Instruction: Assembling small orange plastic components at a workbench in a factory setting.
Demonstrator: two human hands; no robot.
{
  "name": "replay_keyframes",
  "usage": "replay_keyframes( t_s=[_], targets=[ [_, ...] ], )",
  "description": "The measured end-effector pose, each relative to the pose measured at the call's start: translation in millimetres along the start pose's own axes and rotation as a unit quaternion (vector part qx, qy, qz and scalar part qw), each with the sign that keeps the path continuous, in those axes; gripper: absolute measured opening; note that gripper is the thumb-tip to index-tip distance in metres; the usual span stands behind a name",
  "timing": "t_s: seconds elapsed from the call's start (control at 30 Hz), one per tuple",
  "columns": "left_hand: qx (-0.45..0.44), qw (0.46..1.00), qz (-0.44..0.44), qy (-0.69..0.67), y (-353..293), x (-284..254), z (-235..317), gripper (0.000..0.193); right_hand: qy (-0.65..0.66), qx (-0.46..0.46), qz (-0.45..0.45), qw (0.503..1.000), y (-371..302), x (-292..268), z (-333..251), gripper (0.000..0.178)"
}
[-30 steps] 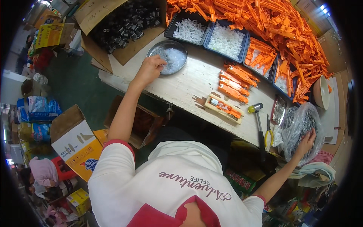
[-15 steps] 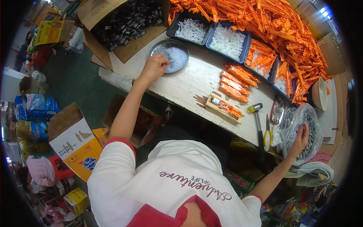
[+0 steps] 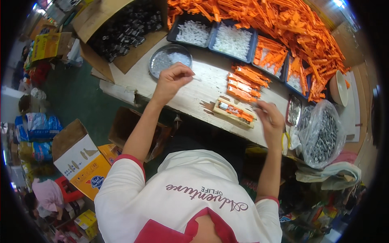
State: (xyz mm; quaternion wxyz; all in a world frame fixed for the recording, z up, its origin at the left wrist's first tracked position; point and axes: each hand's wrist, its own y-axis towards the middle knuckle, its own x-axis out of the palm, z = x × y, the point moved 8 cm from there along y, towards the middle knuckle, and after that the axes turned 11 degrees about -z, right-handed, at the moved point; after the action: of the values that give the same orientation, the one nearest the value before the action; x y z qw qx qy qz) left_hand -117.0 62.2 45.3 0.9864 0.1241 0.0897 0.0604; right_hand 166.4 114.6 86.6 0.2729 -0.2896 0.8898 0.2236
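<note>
left hand near the round metal dish, grip pinching a small pale piece over the surface; orange part seated in the pale holder, right hand just beside it, grip drawn close, cannot tell whether anything is pinched.

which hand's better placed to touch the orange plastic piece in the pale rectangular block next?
Probably the right hand: it's nearer the orange plastic piece, while the left hand is farther off, seemingly pinching a small pale piece.
</note>
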Motion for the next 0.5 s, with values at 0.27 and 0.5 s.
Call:
replay_keyframes(
  t_s=[0.27,0.5],
  targets=[
    [0.031,0.989,-0.086,-0.113,4.3,74.5,14.3,0.014,-0.046,-0.036,-0.031,0.998,16.8,32.2,-18.4,0.018],
    [0.058,0.992,-0.094,-0.055,4.0,93.1,20.7,0.014,-0.063,-0.033,-0.021,0.997,11.8,28.5,-14.5,0.019]
  ],
)
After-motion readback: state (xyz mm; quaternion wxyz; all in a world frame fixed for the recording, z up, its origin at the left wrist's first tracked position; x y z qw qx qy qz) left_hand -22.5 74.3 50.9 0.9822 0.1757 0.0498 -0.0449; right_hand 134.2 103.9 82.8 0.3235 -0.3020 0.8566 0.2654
